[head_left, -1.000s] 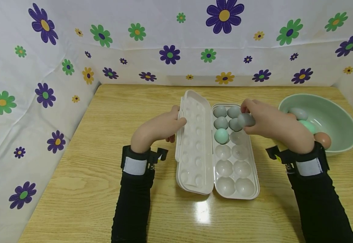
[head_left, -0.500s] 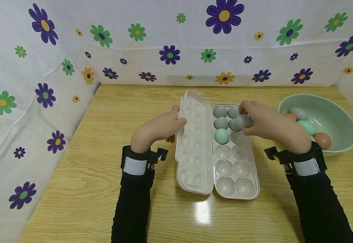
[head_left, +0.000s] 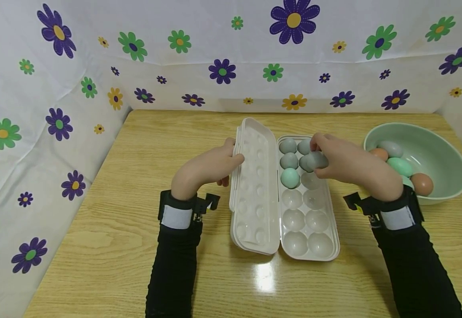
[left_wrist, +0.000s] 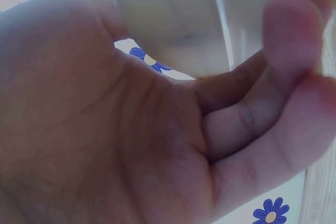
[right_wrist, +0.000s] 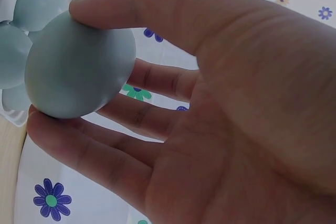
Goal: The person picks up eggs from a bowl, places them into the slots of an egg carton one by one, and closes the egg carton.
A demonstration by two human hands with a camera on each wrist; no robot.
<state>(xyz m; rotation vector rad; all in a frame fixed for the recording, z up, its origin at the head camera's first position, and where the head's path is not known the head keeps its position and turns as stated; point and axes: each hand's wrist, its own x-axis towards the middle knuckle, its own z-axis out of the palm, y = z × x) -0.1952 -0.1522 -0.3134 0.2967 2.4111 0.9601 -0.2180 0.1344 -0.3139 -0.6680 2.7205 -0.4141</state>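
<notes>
My right hand (head_left: 350, 163) pinches a grey-blue egg (right_wrist: 81, 66) between thumb and fingertips, over the right column of the white plastic egg box (head_left: 292, 221). Several grey-blue eggs (head_left: 288, 160) fill the far cups, and a mint-green egg (head_left: 290, 178) sits just nearer in the left column. My left hand (head_left: 208, 170) grips the raised lid (head_left: 254, 198) by its outer edge, thumb on the dimpled inner face and other fingers behind. In the left wrist view the pale lid (left_wrist: 178, 24) stands between thumb and curled fingers.
A pale green bowl (head_left: 449, 163) stands at the right, partly behind my right forearm. It holds brown eggs (head_left: 421, 184), mint-green eggs (head_left: 400, 167) and a grey one. A flower-printed cloth (head_left: 155, 48) hangs at the back and sides of the wooden table (head_left: 107, 221).
My right hand has moved slightly left and toward me with the egg, uncovering more of the eggs in the bowl. The left hand and the lid have stayed in place.
</notes>
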